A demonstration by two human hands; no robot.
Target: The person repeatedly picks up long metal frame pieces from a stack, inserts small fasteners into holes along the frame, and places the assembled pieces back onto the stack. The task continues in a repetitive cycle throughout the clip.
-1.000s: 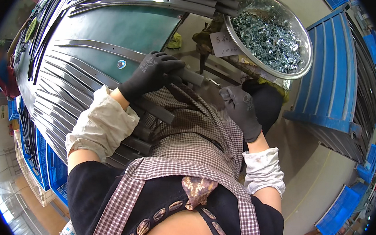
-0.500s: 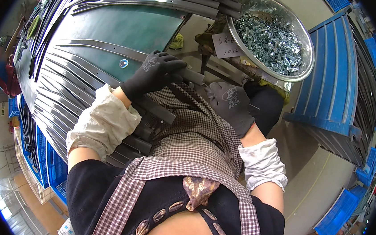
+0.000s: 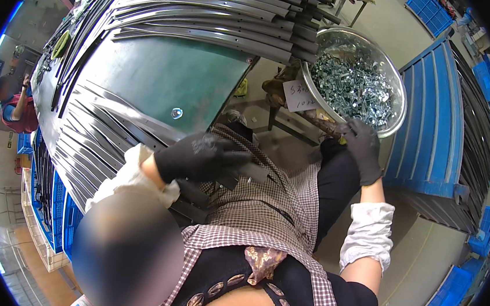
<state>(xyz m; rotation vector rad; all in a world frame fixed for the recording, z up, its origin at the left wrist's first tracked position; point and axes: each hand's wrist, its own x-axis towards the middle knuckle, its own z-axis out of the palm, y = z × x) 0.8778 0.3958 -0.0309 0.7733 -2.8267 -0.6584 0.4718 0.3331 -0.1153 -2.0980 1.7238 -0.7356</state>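
My left hand (image 3: 201, 158), in a dark glove, is closed over a dark metal strip (image 3: 255, 172) above my lap; the strip's end sticks out past the fingers, with a small metal piece at it. More strips lie under and beside that hand, their ends reaching over the table edge. At the near rim of a large steel bowl (image 3: 399, 111) is my right hand (image 3: 363, 150), gloved too, its fingers stretched toward the rim and nothing visible in them. Many small shiny metal clips (image 3: 353, 84) fill the bowl.
Dark strips (image 3: 210, 13) are stacked across the far part of the green-topped table (image 3: 165, 70). A paper label (image 3: 299, 95) hangs by the bowl. To the right stands a blue metal bin (image 3: 429, 111) with long strips. Another person (image 3: 20, 107) is at the far left.
My right hand has moved away from the strip, rightward to the bowl's rim. The left hand and its strip sit lower in view, as the whole view has shifted.
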